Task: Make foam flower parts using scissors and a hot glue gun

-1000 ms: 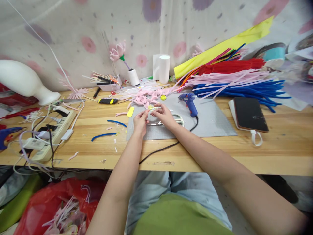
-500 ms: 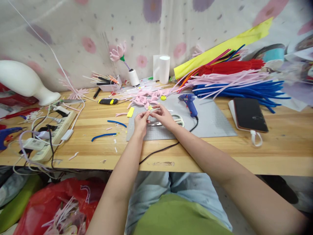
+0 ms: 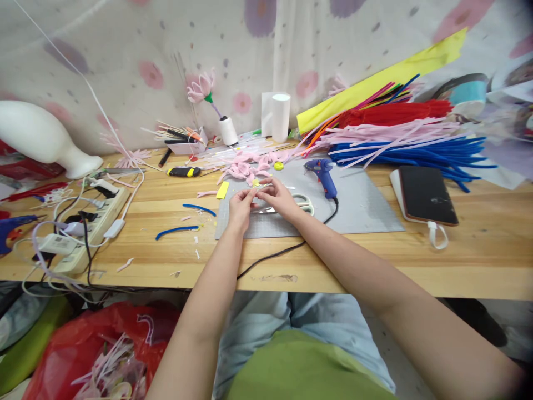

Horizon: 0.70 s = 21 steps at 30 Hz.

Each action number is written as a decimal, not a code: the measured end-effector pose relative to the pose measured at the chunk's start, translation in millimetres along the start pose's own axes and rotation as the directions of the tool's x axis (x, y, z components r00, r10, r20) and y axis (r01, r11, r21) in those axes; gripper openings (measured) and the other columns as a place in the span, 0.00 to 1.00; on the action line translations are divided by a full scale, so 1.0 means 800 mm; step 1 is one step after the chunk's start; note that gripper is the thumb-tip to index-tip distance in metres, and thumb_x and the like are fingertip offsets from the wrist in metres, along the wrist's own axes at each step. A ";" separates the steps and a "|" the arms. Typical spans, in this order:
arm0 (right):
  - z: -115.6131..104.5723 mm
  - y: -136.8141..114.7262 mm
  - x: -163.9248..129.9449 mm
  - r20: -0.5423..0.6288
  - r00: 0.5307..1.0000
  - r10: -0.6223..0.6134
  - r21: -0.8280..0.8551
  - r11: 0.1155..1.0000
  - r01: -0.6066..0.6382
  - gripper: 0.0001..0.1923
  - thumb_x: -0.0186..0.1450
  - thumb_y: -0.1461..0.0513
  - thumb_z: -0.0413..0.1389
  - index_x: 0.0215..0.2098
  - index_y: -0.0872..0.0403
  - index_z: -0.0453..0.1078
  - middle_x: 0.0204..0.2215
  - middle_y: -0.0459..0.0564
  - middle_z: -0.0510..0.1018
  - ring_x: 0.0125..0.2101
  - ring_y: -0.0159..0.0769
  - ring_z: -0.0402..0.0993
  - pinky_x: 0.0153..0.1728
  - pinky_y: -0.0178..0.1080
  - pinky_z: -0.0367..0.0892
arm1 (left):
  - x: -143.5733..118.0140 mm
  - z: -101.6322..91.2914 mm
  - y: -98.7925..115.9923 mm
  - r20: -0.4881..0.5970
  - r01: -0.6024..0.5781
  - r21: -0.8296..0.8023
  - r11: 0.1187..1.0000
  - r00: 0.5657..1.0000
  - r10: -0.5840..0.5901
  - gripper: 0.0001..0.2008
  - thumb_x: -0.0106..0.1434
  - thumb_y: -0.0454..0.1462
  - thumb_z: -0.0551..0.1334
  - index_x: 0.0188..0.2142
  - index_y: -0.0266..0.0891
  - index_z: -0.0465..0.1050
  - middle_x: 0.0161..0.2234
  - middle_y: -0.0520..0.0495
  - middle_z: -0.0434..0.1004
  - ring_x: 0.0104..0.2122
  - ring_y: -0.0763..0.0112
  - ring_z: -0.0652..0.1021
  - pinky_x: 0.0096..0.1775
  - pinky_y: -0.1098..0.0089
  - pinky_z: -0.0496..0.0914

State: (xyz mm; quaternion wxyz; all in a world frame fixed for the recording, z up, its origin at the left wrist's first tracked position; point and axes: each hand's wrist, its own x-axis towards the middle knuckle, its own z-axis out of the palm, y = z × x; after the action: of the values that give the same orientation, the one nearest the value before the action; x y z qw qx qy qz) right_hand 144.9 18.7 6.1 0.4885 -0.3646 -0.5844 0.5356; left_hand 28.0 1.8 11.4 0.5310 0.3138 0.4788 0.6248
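Note:
Fingertips of my left hand (image 3: 240,206) and my right hand (image 3: 278,197) meet over the grey cutting mat (image 3: 358,216). Both are closed in a pinch around something small and pale, too hidden to name. Under my right hand lies a pair of scissors (image 3: 307,204) with pale handles, its blades partly covered by the fingers. Pink pipe-cleaner petals (image 3: 245,166) are heaped just beyond my hands, with a small yellow coil (image 3: 278,166) beside them. A blue hot glue gun (image 3: 323,176) rests on the mat to the right.
Blue pipe-cleaner pieces (image 3: 177,231) and scraps lie left of the mat. A utility knife (image 3: 184,173) sits behind them. Bundled pipe cleaners (image 3: 408,150) fill the back right, near a black-topped device (image 3: 428,194). A power strip (image 3: 94,233) with tangled cables stands left. The glue gun's cord (image 3: 270,256) crosses the front.
Both hands keep almost the same place and pinch. The pale piece between the fingertips shows slightly less than before.

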 end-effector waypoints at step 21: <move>-0.001 0.004 0.003 -0.058 0.998 0.021 0.082 0.996 -0.016 0.17 0.51 0.58 0.59 0.37 0.51 0.60 0.24 0.41 0.75 0.30 0.31 0.73 0.39 0.40 0.65 | 0.001 0.000 0.001 0.016 -0.008 -0.016 1.000 1.000 0.008 0.12 0.42 0.38 0.71 0.23 0.34 0.72 0.20 0.54 0.70 0.21 0.81 0.69 0.22 0.78 0.64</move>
State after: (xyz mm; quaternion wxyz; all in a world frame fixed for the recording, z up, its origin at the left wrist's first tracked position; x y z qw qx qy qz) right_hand 144.6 21.3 3.5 0.5152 -0.3653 -0.5440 0.5524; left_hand 27.4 2.6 11.7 0.5348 0.3165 0.4684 0.6280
